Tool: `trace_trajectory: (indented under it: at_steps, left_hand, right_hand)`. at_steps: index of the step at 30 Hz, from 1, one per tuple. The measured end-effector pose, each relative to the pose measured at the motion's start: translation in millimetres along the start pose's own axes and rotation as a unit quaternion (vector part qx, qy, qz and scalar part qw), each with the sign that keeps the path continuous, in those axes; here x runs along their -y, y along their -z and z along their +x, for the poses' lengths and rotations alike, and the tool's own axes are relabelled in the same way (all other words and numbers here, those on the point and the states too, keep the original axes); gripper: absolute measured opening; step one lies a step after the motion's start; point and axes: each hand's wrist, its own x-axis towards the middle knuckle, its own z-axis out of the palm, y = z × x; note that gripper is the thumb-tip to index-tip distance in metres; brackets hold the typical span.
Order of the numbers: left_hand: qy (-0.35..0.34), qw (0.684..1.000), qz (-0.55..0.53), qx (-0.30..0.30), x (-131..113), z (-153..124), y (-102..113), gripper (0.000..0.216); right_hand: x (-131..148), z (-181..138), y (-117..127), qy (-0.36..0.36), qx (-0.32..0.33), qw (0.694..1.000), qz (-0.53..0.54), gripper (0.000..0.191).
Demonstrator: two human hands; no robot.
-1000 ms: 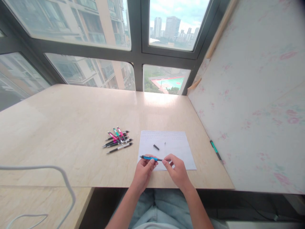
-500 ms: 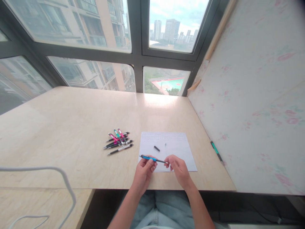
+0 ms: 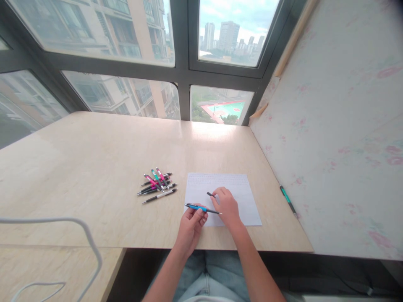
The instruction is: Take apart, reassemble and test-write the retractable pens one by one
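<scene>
My left hand (image 3: 192, 223) is closed on a blue pen (image 3: 198, 207) and holds it level above the near edge of a white sheet of paper (image 3: 244, 197). A thin dark refill sticks out of the pen to the right. My right hand (image 3: 226, 205) rests on the paper with its fingertips pinched at a small black pen part (image 3: 210, 193). Whether that part is off the paper I cannot tell. A pile of several pens (image 3: 156, 183), pink, teal and black, lies on the wooden table (image 3: 94, 167) to the left of the paper.
A teal pen (image 3: 287, 200) lies at the table's right edge against a pale flowered wall panel (image 3: 340, 126). Large windows stand behind the table. A white cable (image 3: 78, 235) loops over the lower table part at the near left.
My right hand let go of the refill's end and moved forward over the paper to the small black part. My left hand has kept the blue pen in place.
</scene>
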Motion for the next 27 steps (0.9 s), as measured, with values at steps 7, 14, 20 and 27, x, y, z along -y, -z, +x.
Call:
trace_trajectory:
  at_steps: [7,14,20,27]
  left_hand:
    - [0.001,1.000,0.002,0.000,1.0,0.9,0.3,0.020]
    - [-0.006,1.000,0.011,-0.003,2.8,1.6,1.7,0.021]
    - [-0.019,0.999,0.038,0.000,3.7,0.8,0.7,0.020]
    - [-0.017,0.998,0.053,0.013,2.5,-1.2,-0.3,0.018]
  right_hand:
    - [-36.9,-46.6,42.6,-0.122,0.034,0.954,0.272,0.021]
    - [-25.0,-63.7,69.0,-0.084,0.030,0.960,0.265,0.017]
    - [-12.3,-61.6,62.2,-0.023,0.004,0.972,0.234,0.014]
    - [-6.3,-59.8,55.8,-0.011,-0.001,0.974,0.228,0.014]
